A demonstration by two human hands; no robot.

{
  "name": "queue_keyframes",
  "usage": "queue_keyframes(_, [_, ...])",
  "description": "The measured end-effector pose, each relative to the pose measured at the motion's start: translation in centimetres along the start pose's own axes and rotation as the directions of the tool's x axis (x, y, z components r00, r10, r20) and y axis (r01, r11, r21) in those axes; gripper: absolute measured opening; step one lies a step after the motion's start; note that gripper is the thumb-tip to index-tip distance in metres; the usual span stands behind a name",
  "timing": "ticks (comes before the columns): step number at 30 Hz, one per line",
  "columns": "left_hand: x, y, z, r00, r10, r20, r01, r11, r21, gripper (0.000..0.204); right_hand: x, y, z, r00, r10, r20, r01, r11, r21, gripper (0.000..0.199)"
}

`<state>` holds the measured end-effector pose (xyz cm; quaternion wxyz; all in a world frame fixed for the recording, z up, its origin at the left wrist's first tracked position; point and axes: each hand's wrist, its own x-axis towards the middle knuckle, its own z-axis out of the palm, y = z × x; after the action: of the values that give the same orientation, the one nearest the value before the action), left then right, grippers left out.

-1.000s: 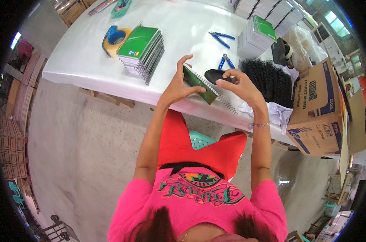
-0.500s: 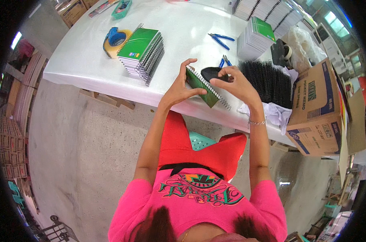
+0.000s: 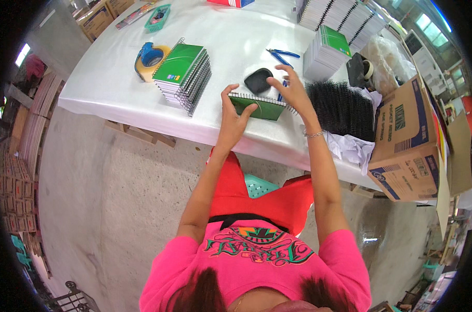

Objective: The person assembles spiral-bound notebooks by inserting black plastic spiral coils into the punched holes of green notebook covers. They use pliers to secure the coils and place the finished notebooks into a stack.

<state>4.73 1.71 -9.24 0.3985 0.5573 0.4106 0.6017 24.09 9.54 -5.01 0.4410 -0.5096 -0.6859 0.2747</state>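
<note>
My left hand [image 3: 234, 120] is closed on a small green notebook [image 3: 264, 110], thumb across its cover, just above the table's near edge. A wire coil runs along the notebook's upper edge, and its loose end sticks out past the right corner. My right hand [image 3: 294, 93] is raised over that corner, thumb and forefinger apart, with nothing seen between them. Behind the notebook lies a black rounded pad [image 3: 258, 81]. Blue-handled pliers [image 3: 283, 56] rest farther back; a second blue-handled tool [image 3: 283, 91] is partly hidden by my right hand.
A stack of green spiral notebooks [image 3: 183, 73] stands left, beside a blue tape dispenser [image 3: 148, 58]. To the right are black coils [image 3: 340, 110], a stack of uncoiled notebooks [image 3: 327, 54] and an open cardboard box [image 3: 405, 140]. A green basket [image 3: 158, 18] sits at the back.
The notebook has turned from a steep slant to nearly level, its coiled edge now facing away from me. My right hand has moved up and away from the coil, its fingers spreading.
</note>
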Motion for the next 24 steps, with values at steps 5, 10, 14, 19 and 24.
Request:
queue_keyframes(5, [-1.7,0.4,0.6,0.990,0.080,-0.115,-0.063,0.988,0.141,0.048,-2.5,1.6,-0.8,0.979,0.204,-0.018,-0.170,0.759,-0.629,0.088])
queue_keyframes(10, [-1.9,1.5,-0.3,0.991,0.087,-0.104,-0.083,0.996,0.043,0.033,-2.7,1.2,-1.3,0.979,0.192,0.074,-0.112,0.798,-0.593,0.077])
queue_keyframes(14, [-1.4,2.1,-0.8,0.994,0.059,-0.091,-0.059,0.998,0.004,0.024,-1.2,3.2,-3.4,0.994,0.060,-0.096,-0.089,0.939,-0.333,0.067])
queue_keyframes(19, [-1.4,2.1,-1.6,0.998,0.009,-0.059,-0.010,1.000,-0.024,0.020,-3.2,-4.2,-5.3,0.950,0.182,-0.254,-0.042,0.879,0.475,0.059])
queue_keyframes(24, [-1.3,2.2,-1.6,0.996,-0.061,-0.066,0.058,0.997,-0.049,0.020,-8.5,-6.9,-2.1,0.987,0.150,-0.057,-0.098,0.843,0.529,0.056])
